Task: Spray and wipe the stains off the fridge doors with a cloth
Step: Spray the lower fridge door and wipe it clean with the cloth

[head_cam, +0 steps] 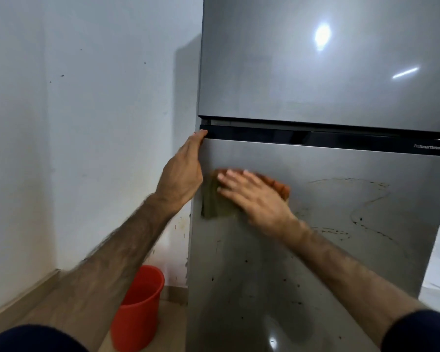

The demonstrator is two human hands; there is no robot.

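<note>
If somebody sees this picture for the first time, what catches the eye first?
The right hand pressing a cloth flat on the lower fridge door, near its left edge. To its right, dark curved stains mark the door, with specks below. A red bucket stands on the floor, left of the fridge.

Fridge doors [328, 72] were brushed silver-grey with a black strip between; lower door carried dark brown ring stains [353, 199] and specks. Cloth [214, 199] olive-orange. Bucket [140, 308] red.

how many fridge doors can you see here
2. The upper door fills the top of the view; the lower door, stained, sits below the dark strip, where the right hand presses the cloth.
</note>
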